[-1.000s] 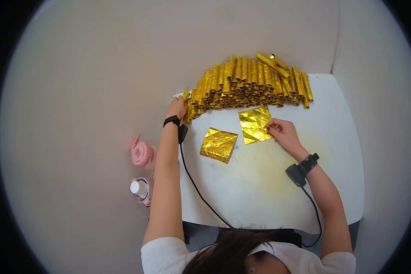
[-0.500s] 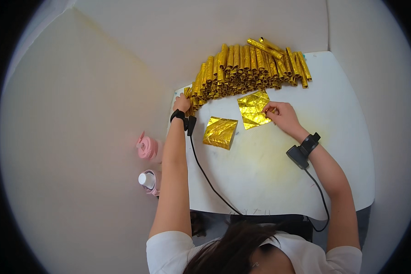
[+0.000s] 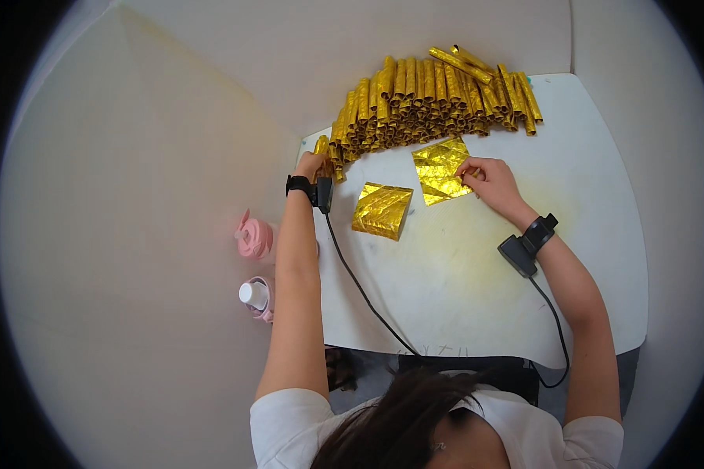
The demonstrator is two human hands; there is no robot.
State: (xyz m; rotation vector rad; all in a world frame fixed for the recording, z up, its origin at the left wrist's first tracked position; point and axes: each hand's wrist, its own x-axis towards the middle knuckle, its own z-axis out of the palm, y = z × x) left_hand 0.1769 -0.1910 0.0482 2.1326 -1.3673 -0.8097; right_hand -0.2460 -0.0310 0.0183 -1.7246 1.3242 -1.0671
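My right hand pinches the edge of a gold foil sheet flat on the bench. My left hand grips a gold roll at the pile's end. Rolling the sheet seems next, needing a tight, even start.

1. The left hand reaches to the left end of a stacked row of gold foil rolls at the far edge of the white desk, touching the nearest roll.
2. The right hand rests on the right edge of a flat gold foil sheet.
3. A second, folded gold foil square lies between the hands.
4. Each wrist wears a black band with a cable.
5. A pink object sits left of the desk.
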